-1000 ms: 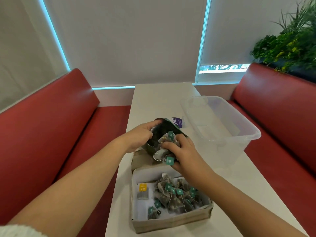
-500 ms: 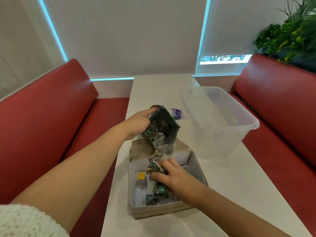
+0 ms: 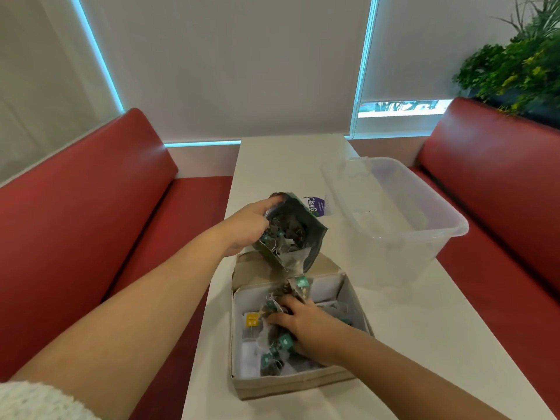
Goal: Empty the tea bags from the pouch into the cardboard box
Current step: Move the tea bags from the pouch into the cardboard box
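Observation:
My left hand grips the dark foil pouch by its upper left edge and holds it tilted, mouth facing down toward me, over the back of the cardboard box. Tea bags with green tags show inside the pouch, and a few hang out of its mouth toward the box. My right hand lies palm down inside the box on a pile of tea bags, fingers spread over them. One tea bag with a yellow tag lies at the box's left.
A clear plastic tub stands on the white table to the right of the pouch. A purple-labelled packet lies behind the pouch. Red bench seats run along both sides, with plants at the far right.
My right hand left the pouch mouth with a clump of tea bags and went down into the box, where it now rests on the pile. The pouch tipped further over the box.

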A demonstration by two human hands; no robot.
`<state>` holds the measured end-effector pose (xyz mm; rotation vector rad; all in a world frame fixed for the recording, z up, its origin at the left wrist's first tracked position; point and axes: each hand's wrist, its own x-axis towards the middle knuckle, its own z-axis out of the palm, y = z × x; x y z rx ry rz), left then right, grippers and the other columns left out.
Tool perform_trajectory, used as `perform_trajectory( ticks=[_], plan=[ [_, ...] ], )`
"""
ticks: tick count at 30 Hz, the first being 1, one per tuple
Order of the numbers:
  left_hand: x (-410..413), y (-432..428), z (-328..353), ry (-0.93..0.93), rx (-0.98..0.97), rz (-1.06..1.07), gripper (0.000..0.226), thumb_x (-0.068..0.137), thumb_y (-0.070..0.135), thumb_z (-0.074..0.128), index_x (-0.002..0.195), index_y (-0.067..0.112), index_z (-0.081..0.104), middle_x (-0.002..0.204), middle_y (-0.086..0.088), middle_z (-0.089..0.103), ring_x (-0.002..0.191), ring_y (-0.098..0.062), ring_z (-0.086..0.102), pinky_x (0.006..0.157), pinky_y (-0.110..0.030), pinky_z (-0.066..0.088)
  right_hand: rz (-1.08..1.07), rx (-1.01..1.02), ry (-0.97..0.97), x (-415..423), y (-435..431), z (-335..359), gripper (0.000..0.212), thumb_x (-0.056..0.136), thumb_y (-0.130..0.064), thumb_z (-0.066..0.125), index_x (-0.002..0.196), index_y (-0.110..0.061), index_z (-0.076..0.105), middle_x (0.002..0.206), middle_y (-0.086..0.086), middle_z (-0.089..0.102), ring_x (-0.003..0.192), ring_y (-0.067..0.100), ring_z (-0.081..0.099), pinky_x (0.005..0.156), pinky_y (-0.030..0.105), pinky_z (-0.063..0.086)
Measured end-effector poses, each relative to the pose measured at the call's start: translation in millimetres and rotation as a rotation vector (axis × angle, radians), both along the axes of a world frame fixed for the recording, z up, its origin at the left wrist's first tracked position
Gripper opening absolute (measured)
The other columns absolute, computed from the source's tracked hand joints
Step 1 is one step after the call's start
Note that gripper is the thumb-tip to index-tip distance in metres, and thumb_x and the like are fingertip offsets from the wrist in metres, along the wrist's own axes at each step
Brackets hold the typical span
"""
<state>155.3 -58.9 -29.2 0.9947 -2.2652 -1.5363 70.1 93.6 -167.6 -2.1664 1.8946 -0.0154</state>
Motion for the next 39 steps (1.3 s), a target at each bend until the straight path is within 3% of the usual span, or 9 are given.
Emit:
perform_trajectory(
  ticks=[6,12,15,18,21,27,29,34,39],
  plan=[
    [1,-5,-2,0.007,0.014,0.000,0.070,0.088,-0.015,0.033,0.142,0.030,0.039,0.150,-0.007,0.034,0.133,-0.022,0.034,0.090,-0.023,0.040,-0.049,-0.084,-0.154,-19,20,21,0.054,0.083,-0.024,0.050,0.135,-0.034,0.046,0.146,-0.006,0.041,0.133,0.020,0.031,0.111,0.040,0.034],
    [1,-3,-1,-0.005,0.002,-0.011,0.071,0.088,-0.015,0.033,0.143,0.028,0.038,0.149,-0.006,0.033,0.137,-0.025,0.030,0.087,-0.023,0.034,-0.225,-0.567,-0.251,-31,33,37,0.022,0.087,-0.031,0.049,0.096,-0.022,0.068,0.099,-0.010,0.063,0.086,0.005,0.056,0.070,0.026,0.053],
    [1,-2,-2,0.004,0.011,-0.007,0.072,0.086,-0.017,0.031,0.143,0.027,0.038,0.146,-0.004,0.036,0.124,-0.017,0.037,0.073,-0.004,0.043,-0.307,-0.681,-0.326,-30,26,50,0.021,0.087,-0.032,0.058,0.105,-0.022,0.060,0.111,-0.008,0.051,0.074,0.004,0.052,0.062,0.017,0.049],
    [0,-2,-4,0.013,0.016,-0.007,0.072,0.086,-0.017,0.030,0.144,0.026,0.038,0.148,-0.005,0.036,0.118,-0.015,0.039,0.054,-0.001,0.044,-0.325,-0.613,-0.306,-28,9,62,0.047,0.088,-0.033,0.061,0.132,-0.026,0.046,0.131,-0.011,0.040,0.068,-0.002,0.047,0.064,0.012,0.047],
    [-1,-2,-5,0.025,0.024,-0.012,0.072,0.086,-0.017,0.031,0.144,0.026,0.038,0.145,-0.007,0.039,0.114,-0.016,0.042,0.054,-0.003,0.047,-0.311,-0.569,-0.334,-28,-2,68,0.030,0.090,-0.019,0.060,0.119,-0.021,0.062,0.117,-0.005,0.059,0.076,0.000,0.049,0.076,0.026,0.053],
    [-1,-11,-12,0.007,-0.014,-0.001,0.074,0.085,-0.017,0.031,0.143,0.029,0.038,0.149,-0.005,0.035,0.133,-0.023,0.035,0.087,-0.020,0.039,-0.169,-0.800,-0.440,-23,19,58,0.012,0.088,-0.005,0.056,0.092,-0.011,0.066,0.095,0.000,0.062,0.081,0.006,0.056,0.072,0.018,0.048],
    [0,-11,-11,0.015,0.004,-0.002,0.073,0.086,-0.016,0.032,0.143,0.029,0.038,0.146,-0.005,0.037,0.126,-0.021,0.038,0.080,-0.018,0.043,-0.102,-0.709,-0.411,-19,32,48,0.015,0.089,-0.011,0.054,0.097,-0.013,0.066,0.100,-0.002,0.063,0.090,0.008,0.058,0.079,0.020,0.050],
    [0,-12,-12,0.016,0.008,-0.013,0.073,0.086,-0.016,0.033,0.143,0.028,0.038,0.146,-0.005,0.038,0.117,-0.018,0.040,0.066,-0.009,0.044,-0.083,-0.001,-0.140,-35,42,16,0.032,0.093,-0.022,0.051,0.122,-0.031,0.062,0.137,-0.009,0.052,0.125,0.016,0.041,0.111,0.034,0.027],
    [0,-16,-17,0.021,0.006,-0.022,0.072,0.086,-0.016,0.032,0.141,0.031,0.040,0.149,-0.005,0.036,0.134,-0.025,0.034,0.092,-0.025,0.036,-0.313,-0.264,-0.169,-36,29,17,0.037,0.085,-0.046,0.055,0.121,-0.035,0.057,0.123,-0.006,0.048,0.116,0.019,0.041,0.102,0.040,0.039]
  ],
)
